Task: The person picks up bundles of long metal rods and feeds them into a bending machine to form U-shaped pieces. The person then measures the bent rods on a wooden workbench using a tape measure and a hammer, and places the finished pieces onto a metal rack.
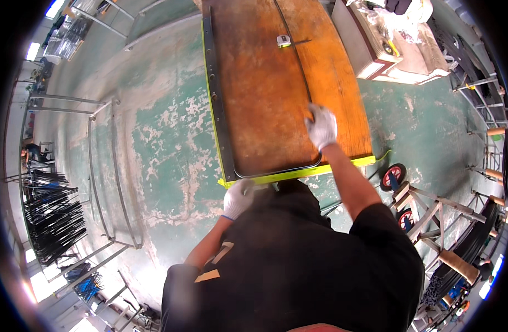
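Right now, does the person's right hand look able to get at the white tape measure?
Probably yes, with a forward stretch: between the right hand and the white tape measure, nothing tall blocks the wooden tabletop; only the thin black rod lies there.

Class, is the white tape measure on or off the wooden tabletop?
On: the tape measure rests on the orange-brown tabletop, just left of the thin black rod.

Left grip (238, 199): gloved, curled; left forearm (208, 242) is angled inward. Right grip (324, 128): gloved, partly curled; right forearm (352, 181) is extended farther forward.
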`<act>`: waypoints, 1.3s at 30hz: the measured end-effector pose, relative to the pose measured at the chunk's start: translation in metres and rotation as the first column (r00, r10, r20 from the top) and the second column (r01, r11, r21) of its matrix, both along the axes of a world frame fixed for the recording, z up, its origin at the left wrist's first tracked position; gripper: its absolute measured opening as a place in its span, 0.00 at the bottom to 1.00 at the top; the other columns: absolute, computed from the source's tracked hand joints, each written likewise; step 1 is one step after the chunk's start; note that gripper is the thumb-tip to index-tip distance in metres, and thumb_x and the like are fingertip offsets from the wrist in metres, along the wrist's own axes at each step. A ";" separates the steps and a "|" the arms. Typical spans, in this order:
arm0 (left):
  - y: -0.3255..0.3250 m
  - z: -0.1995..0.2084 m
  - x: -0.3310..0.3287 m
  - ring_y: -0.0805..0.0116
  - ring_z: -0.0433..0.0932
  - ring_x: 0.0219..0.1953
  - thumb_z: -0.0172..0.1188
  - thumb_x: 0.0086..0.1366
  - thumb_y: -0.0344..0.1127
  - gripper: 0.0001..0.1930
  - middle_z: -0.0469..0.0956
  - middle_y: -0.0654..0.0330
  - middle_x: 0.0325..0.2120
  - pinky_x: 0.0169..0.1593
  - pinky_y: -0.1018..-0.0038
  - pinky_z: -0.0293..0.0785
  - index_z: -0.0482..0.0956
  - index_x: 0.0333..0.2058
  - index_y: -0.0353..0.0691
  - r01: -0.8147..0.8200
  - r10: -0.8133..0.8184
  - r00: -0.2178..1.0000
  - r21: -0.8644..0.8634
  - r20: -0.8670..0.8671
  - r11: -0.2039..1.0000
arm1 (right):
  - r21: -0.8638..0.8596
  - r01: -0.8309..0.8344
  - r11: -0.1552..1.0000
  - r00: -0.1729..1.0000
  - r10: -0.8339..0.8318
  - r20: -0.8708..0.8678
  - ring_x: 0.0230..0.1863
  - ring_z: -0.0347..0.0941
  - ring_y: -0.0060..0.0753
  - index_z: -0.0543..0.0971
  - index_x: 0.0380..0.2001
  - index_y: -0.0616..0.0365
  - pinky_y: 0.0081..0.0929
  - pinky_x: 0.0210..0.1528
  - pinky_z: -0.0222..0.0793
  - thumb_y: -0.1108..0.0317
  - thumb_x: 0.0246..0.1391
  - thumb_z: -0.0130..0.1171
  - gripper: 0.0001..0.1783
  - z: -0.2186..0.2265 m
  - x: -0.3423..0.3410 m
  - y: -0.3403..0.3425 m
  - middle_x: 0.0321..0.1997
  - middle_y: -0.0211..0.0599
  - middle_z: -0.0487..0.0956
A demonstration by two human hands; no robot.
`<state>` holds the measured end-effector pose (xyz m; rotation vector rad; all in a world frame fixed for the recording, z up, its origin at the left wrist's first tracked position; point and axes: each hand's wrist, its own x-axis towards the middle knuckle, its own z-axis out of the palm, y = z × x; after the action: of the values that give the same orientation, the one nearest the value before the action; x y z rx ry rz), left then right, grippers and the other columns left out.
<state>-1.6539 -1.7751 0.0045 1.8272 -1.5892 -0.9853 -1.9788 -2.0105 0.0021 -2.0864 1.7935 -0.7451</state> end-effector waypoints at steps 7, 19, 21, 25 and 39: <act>-0.005 0.019 0.063 0.69 0.85 0.46 0.61 0.66 0.24 0.12 0.87 0.56 0.42 0.56 0.72 0.78 0.84 0.47 0.30 -0.428 0.479 0.843 0.235 -0.244 0.873 | -0.076 -0.118 0.990 0.948 0.089 -0.307 0.66 0.72 0.51 0.74 0.67 0.41 0.49 0.66 0.70 0.66 0.54 0.69 0.35 0.019 0.058 -0.170 0.67 0.41 0.74; -0.062 -0.025 0.261 0.70 0.85 0.44 0.64 0.67 0.25 0.09 0.87 0.56 0.39 0.54 0.71 0.81 0.85 0.45 0.31 -0.276 0.335 0.935 0.347 -0.121 0.896 | 0.317 0.086 0.944 0.673 0.180 -0.717 0.70 0.73 0.52 0.79 0.65 0.43 0.51 0.65 0.77 0.68 0.62 0.62 0.28 0.015 0.165 -0.334 0.71 0.48 0.75; -0.096 -0.003 0.294 0.70 0.85 0.45 0.64 0.68 0.26 0.10 0.87 0.56 0.40 0.54 0.71 0.81 0.84 0.47 0.31 -0.161 0.235 0.952 0.328 -0.199 0.931 | 0.417 0.109 0.902 0.741 0.206 -0.639 0.64 0.79 0.52 0.81 0.62 0.48 0.50 0.62 0.78 0.65 0.61 0.61 0.24 0.013 0.154 -0.320 0.63 0.50 0.82; -0.157 0.006 0.335 0.68 0.83 0.49 0.64 0.72 0.29 0.16 0.85 0.56 0.48 0.55 0.70 0.80 0.80 0.55 0.31 -0.077 0.251 0.855 0.369 -0.453 0.926 | 0.553 -0.074 0.830 0.997 0.044 0.067 0.54 0.85 0.48 0.83 0.56 0.55 0.43 0.58 0.80 0.55 0.61 0.67 0.24 0.048 0.213 -0.198 0.53 0.47 0.88; -0.222 0.082 0.199 0.52 0.79 0.61 0.49 0.81 0.57 0.33 0.77 0.47 0.61 0.64 0.55 0.77 0.69 0.68 0.33 0.505 0.390 0.376 0.538 -0.841 0.674 | 0.222 -0.361 0.906 0.749 0.141 0.647 0.64 0.74 0.47 0.84 0.55 0.50 0.43 0.65 0.73 0.72 0.46 0.78 0.29 0.096 0.302 0.040 0.59 0.40 0.81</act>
<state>-1.4552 -1.9966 0.0867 1.0126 -0.4440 -2.4369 -1.6770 -1.9710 0.0980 -1.5568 1.1399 -0.8472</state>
